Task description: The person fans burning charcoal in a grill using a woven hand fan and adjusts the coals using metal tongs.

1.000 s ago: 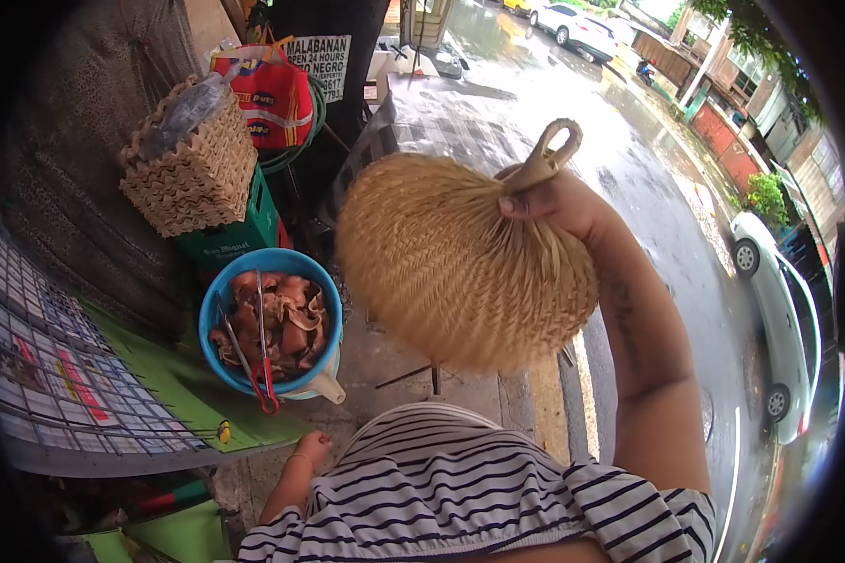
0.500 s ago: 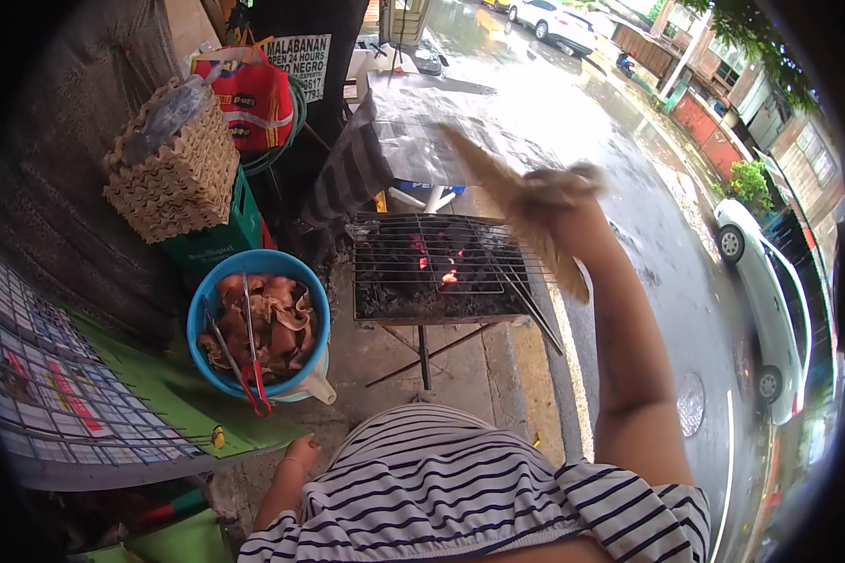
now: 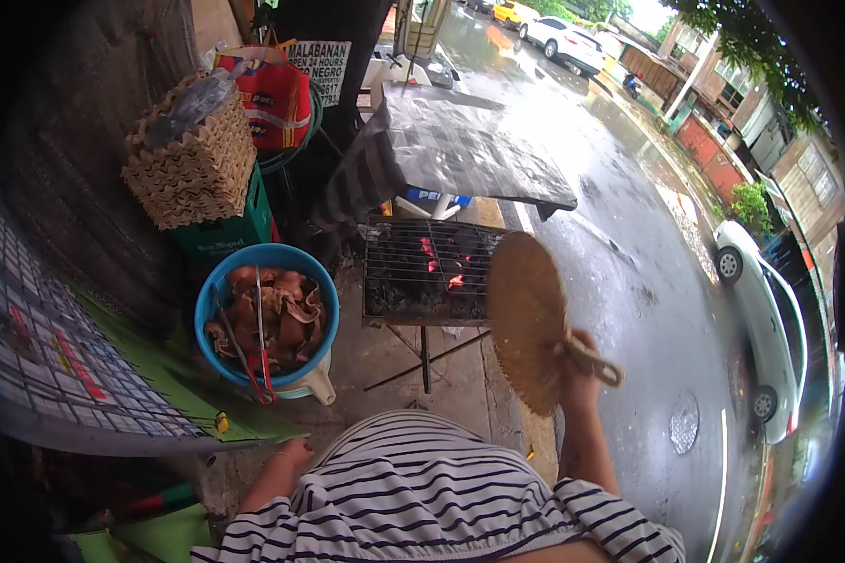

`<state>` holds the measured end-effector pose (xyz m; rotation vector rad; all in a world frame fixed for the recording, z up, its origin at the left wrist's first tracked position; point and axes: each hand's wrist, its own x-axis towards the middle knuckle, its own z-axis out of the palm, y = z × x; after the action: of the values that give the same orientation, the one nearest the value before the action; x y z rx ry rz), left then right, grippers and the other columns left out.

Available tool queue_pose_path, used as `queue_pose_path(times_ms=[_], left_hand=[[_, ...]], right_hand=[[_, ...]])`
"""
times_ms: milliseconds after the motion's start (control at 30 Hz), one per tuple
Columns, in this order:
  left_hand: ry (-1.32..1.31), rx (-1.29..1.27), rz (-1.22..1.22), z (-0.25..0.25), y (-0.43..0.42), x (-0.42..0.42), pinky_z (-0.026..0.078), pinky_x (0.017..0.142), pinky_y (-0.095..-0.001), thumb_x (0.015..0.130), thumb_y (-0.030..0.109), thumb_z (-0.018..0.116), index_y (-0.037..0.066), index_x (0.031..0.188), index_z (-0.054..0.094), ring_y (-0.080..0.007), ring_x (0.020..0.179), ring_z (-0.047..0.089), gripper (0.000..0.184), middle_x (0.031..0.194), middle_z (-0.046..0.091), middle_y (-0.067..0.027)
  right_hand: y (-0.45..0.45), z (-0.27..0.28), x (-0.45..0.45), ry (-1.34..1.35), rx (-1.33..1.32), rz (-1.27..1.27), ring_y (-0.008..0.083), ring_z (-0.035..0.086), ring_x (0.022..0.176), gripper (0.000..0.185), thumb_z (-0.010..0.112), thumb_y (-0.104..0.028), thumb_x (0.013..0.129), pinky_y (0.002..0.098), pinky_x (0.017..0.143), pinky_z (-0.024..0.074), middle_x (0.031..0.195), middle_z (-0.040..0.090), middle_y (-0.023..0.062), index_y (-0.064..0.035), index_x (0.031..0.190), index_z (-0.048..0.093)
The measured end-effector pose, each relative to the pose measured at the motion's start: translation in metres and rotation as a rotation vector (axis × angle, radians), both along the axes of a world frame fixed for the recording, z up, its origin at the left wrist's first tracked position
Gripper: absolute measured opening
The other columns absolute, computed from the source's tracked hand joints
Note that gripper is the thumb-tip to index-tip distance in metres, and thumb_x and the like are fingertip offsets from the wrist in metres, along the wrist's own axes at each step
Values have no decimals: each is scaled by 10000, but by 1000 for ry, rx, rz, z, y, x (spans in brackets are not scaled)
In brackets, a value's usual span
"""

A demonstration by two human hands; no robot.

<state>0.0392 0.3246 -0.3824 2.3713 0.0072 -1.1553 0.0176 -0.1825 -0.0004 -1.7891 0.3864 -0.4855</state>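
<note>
My right hand point(image 3: 582, 380) is closed round the handle of a woven hand fan point(image 3: 526, 319). The fan's tan, rounded blade stands nearly upright at the right end of a charcoal grill point(image 3: 406, 305), hiding that part of the grate. Several coals point(image 3: 454, 281) glow red beneath the wire bars. Low on the left, my left hand point(image 3: 296, 452) hangs beside the green table's edge; its fingers are too small and partly hidden to read. A blue basin point(image 3: 204, 324) holds raw-looking meat slices point(image 3: 286, 314), with red-handled tongs point(image 3: 264, 361) lying across them.
Behind the grill stands a table with a grey checked cover point(image 3: 469, 141). Egg trays point(image 3: 192, 169) are stacked on a green crate point(image 3: 221, 239) at the left. A wire rack point(image 3: 75, 357) flanks me. On the right runs a wet road with a parked white car point(image 3: 756, 319).
My right hand has come down and back towards me with the fan, from above the grill's far right side. The fan's broad face now shows. My left hand has barely moved.
</note>
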Motion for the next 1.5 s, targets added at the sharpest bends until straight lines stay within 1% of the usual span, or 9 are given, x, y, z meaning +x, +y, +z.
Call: queue_pose_path(times_ms=[100,267,400,533,600,700,900,1000,1500], left_hand=[[-74,34,-9,35,0,15,487,857,-382,780,260,658,82,1019,667,-296,969,628,299,1030,662,-144],[-108,86,-128,50,-4,29,488,858,-382,778,268,658,96,995,673,-296,970,627,278,1027,665,-129],[-104,21,-185,48,-7,23,488,859,-382,784,263,648,98,998,679,-293,975,625,271,1032,664,-131],[-51,39,-253,48,-13,11,487,862,-378,792,256,635,98,1008,682,-291,974,625,272,1038,663,-135],[-63,19,-231,53,-21,6,486,862,-378,795,253,632,93,1012,681,-290,971,626,274,1042,661,-140],[-93,-5,-130,61,-20,-10,486,860,-381,798,245,631,80,1014,678,-293,966,627,276,1046,659,-148],[-71,116,-136,73,-26,-51,490,852,-380,796,223,637,70,1014,676,-286,957,632,270,1019,666,-154],[-116,27,-34,65,-34,-80,494,844,-379,792,220,642,68,1016,675,-287,952,634,272,1003,670,-156],[-69,116,-27,56,-48,-201,482,877,-376,791,286,651,88,1034,656,-287,991,620,314,1044,660,-133]], right_hand=[[17,-3,-27,-186,-136,459,160,586,801,265,735,-112,754,303,697,488,862,624,67,-3,973,633],[47,-25,-25,-38,-139,-157,154,592,873,273,673,-98,809,298,772,469,906,634,47,-11,1058,606],[85,9,-54,-240,-183,620,169,609,885,272,614,-47,851,286,760,474,910,638,39,-26,1120,583],[55,-46,-47,-14,-28,-188,160,608,880,271,595,-65,871,287,758,489,940,631,47,-14,1136,571],[55,-58,-60,-71,549,14,161,605,903,270,617,-79,859,286,768,490,949,634,49,-23,1121,577],[87,8,-72,-141,-181,670,157,609,942,276,675,-95,811,276,766,493,973,650,60,-35,1064,582],[47,-56,-56,-58,216,-208,161,610,845,210,602,-35,848,287,708,494,946,635,90,-18,1058,592],[52,-29,-96,-238,-415,654,150,587,816,332,588,-117,886,265,711,481,902,615,77,-46,1196,495],[-2,-104,-86,-163,153,56,236,647,740,245,668,-70,813,336,632,514,846,651,126,-33,1043,592]])
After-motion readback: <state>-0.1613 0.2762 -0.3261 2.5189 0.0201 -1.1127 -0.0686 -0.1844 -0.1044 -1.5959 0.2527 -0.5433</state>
